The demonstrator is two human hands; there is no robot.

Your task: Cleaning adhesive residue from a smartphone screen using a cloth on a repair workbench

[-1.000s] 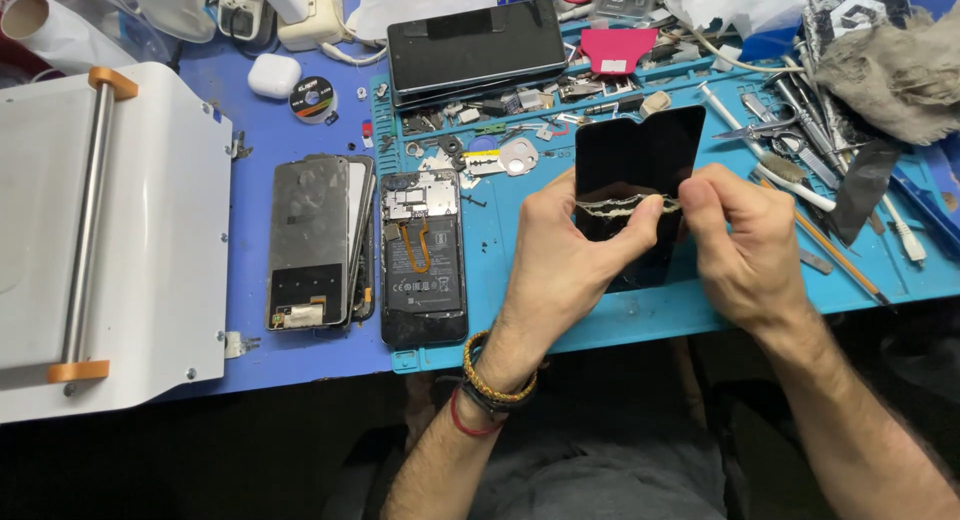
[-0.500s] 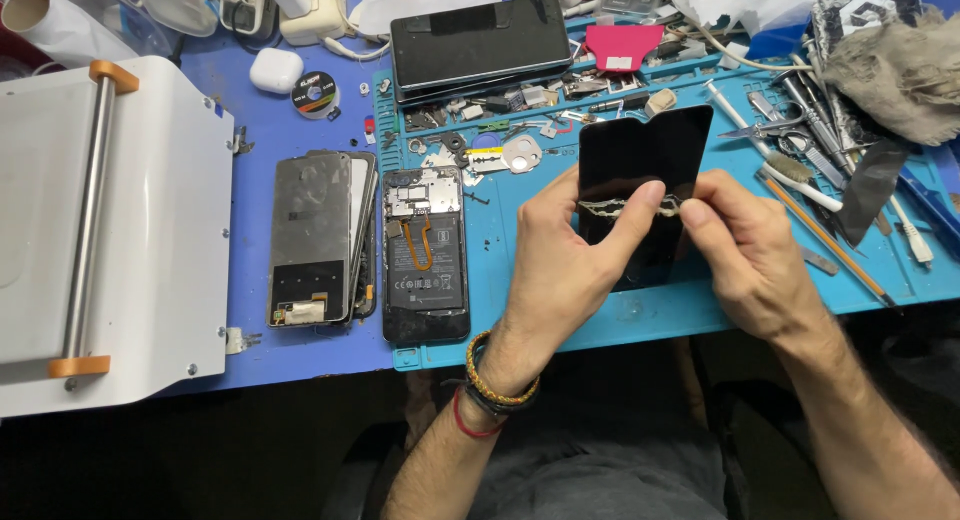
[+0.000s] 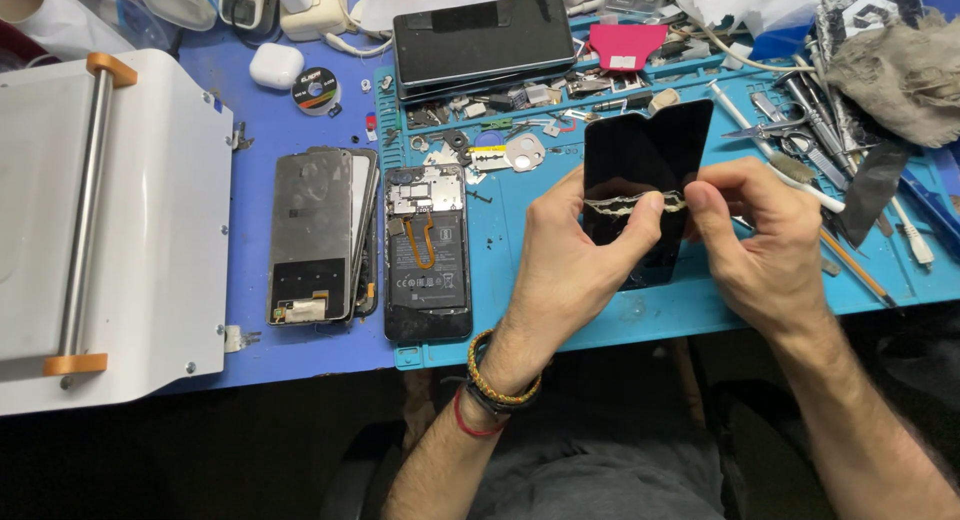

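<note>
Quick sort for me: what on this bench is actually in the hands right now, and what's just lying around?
In hand:
black screen panel, held in the left hand
pale strip across it, pinched by the right hand

Lying about:
opened phone
back cover
white earbud case
tweezers
grey rag
white machine

One view only, from the camera on the person's head, and it looks steeply down over the chest at the surface point(image 3: 300, 120), facing away from the body. It sits close: both forearms rise from the bottom edge, the left hand point(image 3: 575, 255) and right hand point(image 3: 765, 245) meeting just right of centre. The near edge of the surface crosses the lower third, dark lap below it. At the left the white machine point(image 3: 120, 220) is cut by the frame; the far clutter runs off the top.
</note>
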